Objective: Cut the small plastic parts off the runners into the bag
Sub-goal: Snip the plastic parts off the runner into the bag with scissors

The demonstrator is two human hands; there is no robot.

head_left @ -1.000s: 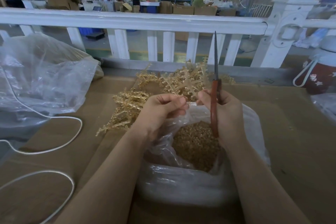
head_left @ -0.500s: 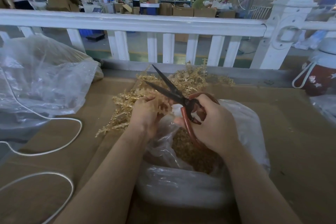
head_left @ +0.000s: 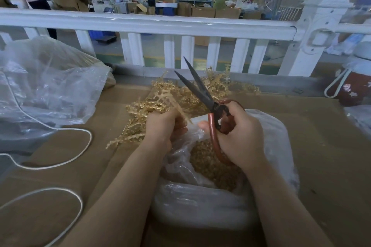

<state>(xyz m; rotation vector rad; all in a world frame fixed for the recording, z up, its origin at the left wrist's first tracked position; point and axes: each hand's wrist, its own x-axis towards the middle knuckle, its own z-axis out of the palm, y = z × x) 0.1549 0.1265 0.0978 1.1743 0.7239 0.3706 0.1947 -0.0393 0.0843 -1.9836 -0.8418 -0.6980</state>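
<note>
Far-left bag: a large crumpled clear plastic bag (head_left: 46, 86) lay on the left side of the cardboard-covered table (head_left: 321, 156), its contents too hazy to make out.
Cord: a white cord (head_left: 60, 164) ran out from under that bag and looped twice across the cardboard toward the near edge.
Runner pile: a loose heap of gold-coloured runners (head_left: 180, 94) with small parts on their branches lay on the cardboard beyond the hands, reaching back to the foot of the white railing (head_left: 150, 24).
Left hand: the left hand (head_left: 164, 126) was curled round one gold runner (head_left: 170, 100), which stuck up and away from the fist, just above the far-left rim of the open bag.
Open bag: a clear plastic bag (head_left: 200, 206) stood in front of the person with its mouth rolled open; both forearms reached over it.
Cut parts: a mass of small gold parts (head_left: 212, 168) lay inside the bag, below and between the two hands.
Scissors: the dark-bladed scissors (head_left: 200, 90) with red-brown loop handles pointed up and to the left, blades parted in a narrow V, their tips above the pile and apart from the held runner.
Right hand: the right hand (head_left: 239, 138) gripped the scissors, fingers wrapped through the handles and thumb laid along the nearer loop, directly over the bag's mouth.
Far right: a dark red container (head_left: 355, 88) with a white strap and pale flower marks stood at the table's right edge, with another clear plastic bag's corner (head_left: 359, 118) just in front of it.
</note>
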